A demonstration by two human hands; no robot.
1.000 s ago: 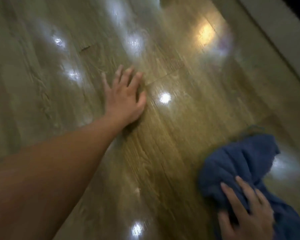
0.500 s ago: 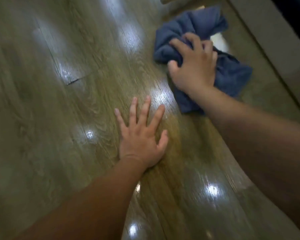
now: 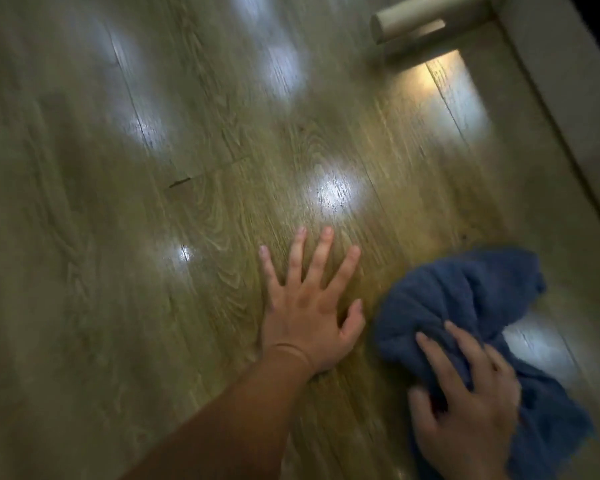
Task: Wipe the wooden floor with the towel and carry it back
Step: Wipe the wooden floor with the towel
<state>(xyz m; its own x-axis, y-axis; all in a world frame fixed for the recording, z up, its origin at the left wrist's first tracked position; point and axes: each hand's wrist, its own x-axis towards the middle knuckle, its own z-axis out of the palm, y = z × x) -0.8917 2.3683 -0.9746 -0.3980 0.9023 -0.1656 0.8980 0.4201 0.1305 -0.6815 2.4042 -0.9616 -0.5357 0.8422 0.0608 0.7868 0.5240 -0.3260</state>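
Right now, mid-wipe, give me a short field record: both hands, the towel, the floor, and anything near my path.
left hand: flat on the floor, fingers spread, holds nothing
right hand: grips the towel, pressing it to the floor
towel: blue, bunched, just right of the left hand
floor: wooden planks, glossy, with bright light reflections
round pale leg: top right, ahead of the towel
pale ledge: runs along the right edge
image: partly motion-blurred
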